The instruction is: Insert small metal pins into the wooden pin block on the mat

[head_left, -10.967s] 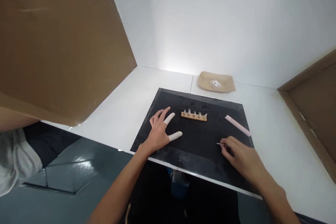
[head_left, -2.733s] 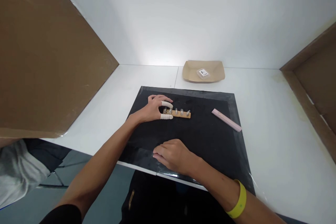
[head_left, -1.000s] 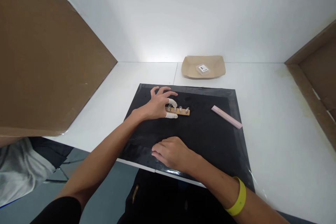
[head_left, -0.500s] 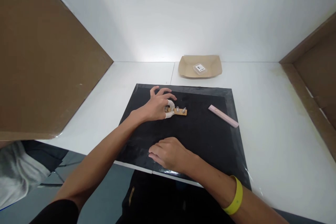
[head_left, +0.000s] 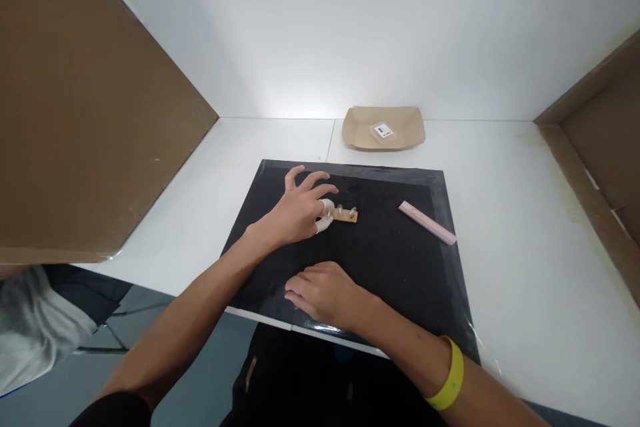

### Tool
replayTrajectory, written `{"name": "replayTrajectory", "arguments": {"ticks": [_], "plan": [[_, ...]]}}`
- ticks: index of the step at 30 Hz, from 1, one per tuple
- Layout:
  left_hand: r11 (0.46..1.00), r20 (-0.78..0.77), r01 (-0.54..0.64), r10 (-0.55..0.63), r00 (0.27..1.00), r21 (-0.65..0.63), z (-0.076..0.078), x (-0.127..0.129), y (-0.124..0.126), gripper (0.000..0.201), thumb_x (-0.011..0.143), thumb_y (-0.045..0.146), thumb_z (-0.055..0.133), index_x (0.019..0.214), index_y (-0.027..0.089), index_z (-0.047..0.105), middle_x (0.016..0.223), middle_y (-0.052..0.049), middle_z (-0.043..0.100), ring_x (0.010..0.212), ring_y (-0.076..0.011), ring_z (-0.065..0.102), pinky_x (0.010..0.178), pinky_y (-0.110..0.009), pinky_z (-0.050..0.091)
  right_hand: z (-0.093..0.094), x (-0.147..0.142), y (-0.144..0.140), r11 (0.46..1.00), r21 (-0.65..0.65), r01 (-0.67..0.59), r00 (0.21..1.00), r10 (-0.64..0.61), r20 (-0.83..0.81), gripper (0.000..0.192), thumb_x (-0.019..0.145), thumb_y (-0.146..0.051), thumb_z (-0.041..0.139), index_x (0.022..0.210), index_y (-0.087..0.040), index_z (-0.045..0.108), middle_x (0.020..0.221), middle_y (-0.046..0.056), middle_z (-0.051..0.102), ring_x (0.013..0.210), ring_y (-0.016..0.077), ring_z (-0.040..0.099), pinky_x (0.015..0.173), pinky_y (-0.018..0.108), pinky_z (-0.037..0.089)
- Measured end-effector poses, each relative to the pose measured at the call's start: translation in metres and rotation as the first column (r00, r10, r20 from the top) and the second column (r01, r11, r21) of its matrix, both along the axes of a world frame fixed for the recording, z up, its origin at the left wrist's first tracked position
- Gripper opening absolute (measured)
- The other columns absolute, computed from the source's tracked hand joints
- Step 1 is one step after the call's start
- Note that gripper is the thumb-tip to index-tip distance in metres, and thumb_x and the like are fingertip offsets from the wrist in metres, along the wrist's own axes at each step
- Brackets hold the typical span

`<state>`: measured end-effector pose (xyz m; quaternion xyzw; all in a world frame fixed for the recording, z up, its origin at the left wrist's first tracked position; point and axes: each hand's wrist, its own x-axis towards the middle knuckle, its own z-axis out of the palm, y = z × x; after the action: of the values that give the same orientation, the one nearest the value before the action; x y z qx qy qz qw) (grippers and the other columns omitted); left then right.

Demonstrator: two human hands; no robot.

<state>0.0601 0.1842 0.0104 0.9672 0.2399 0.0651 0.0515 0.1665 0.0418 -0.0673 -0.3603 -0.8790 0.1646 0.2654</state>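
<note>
My left hand (head_left: 300,209) is over the dark mat. Its thumb and index finger, both in white finger covers, pinch at a small clear piece (head_left: 331,213) on a narrow wooden strip (head_left: 345,215); the other fingers are spread. Two more small clear pieces show on the strip: one looks upright (head_left: 340,209), the other tilted (head_left: 353,211). The fingers hide the strip's left end. Nearer to me, my right hand (head_left: 325,293) rests on the mat with its fingers curled closed, and no object shows in it.
A pale pink bar-shaped case (head_left: 427,223) lies slanted on the right of the black mat (head_left: 400,280). Behind the mat, a brown paper tray (head_left: 355,137) holds a small clear box with a label (head_left: 383,132). Brown panels (head_left: 100,113) stand at both sides.
My left thumb and index finger have come closer together around the clear piece and cover the strip's left end more. My right hand has stayed in place; the view has shifted slightly.
</note>
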Motion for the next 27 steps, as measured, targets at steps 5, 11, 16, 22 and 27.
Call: {"name": "replayTrajectory", "arguments": {"ticks": [5, 11, 16, 22, 27], "plan": [[0.997, 0.061, -0.069, 0.066, 0.996, 0.034, 0.013, -0.031, -0.028, 0.012, 0.096, 0.028, 0.065, 0.089, 0.025, 0.075, 0.134, -0.004, 0.074, 0.141, -0.0348, 0.053, 0.122, -0.066, 0.016, 0.0, 0.001, -0.003, 0.999, 0.027, -0.023, 0.999, 0.024, -0.033, 0.019, 0.107, -0.03, 0.058, 0.093, -0.018, 0.067, 0.079, -0.001, 0.074, 0.069, 0.0151, 0.068, 0.066, 0.031, 0.043], [0.985, 0.059, -0.165, 0.168, 0.984, -0.053, 0.002, -0.076, -0.052, 0.011, 0.097, 0.029, 0.065, 0.091, 0.025, 0.074, 0.129, -0.005, 0.077, 0.136, -0.0329, 0.058, 0.122, -0.062, 0.018, 0.001, 0.001, -0.012, 0.997, 0.051, -0.058, 0.993, 0.063, -0.099, 0.023, 0.109, -0.03, 0.054, 0.093, -0.018, 0.067, 0.079, -0.002, 0.074, 0.069, 0.0141, 0.068, 0.064, 0.03, 0.043], [0.962, 0.051, -0.265, 0.268, 0.962, -0.069, -0.017, -0.083, -0.048, 0.011, 0.097, 0.031, 0.066, 0.092, 0.025, 0.073, 0.125, -0.006, 0.077, 0.133, -0.0336, 0.059, 0.118, -0.064, 0.019, 0.0, -0.001, -0.014, 0.997, 0.043, -0.057, 0.988, 0.062, -0.14, 0.021, 0.109, -0.027, 0.053, 0.096, -0.018, 0.067, 0.08, -0.001, 0.074, 0.07, 0.0135, 0.068, 0.066, 0.029, 0.043], [0.92, 0.094, -0.345, 0.367, 0.926, -0.187, -0.029, -0.084, -0.046, 0.015, 0.098, 0.037, 0.068, 0.091, 0.023, 0.069, 0.131, -0.008, 0.072, 0.135, -0.0328, 0.057, 0.118, -0.062, 0.018, -0.003, -0.002, -0.016, 0.998, 0.02, -0.055, 0.98, 0.058, -0.19, 0.022, 0.109, -0.027, 0.052, 0.096, -0.018, 0.067, 0.078, 0.0, 0.073, 0.067, 0.0149, 0.065, 0.065, 0.031, 0.042], [0.868, 0.166, -0.398, 0.457, 0.874, -0.297, -0.045, -0.089, -0.053, 0.015, 0.095, 0.04, 0.075, 0.099, 0.027, 0.07, 0.136, -0.007, 0.07, 0.142, -0.0329, 0.051, 0.118, -0.061, 0.017, -0.001, 0.0, -0.016, 0.997, -0.026, -0.069, 0.97, 0.061, -0.236, 0.023, 0.109, -0.027, 0.051, 0.099, -0.017, 0.068, 0.081, 0.001, 0.075, 0.068, 0.0149, 0.065, 0.065, 0.03, 0.044]]}}
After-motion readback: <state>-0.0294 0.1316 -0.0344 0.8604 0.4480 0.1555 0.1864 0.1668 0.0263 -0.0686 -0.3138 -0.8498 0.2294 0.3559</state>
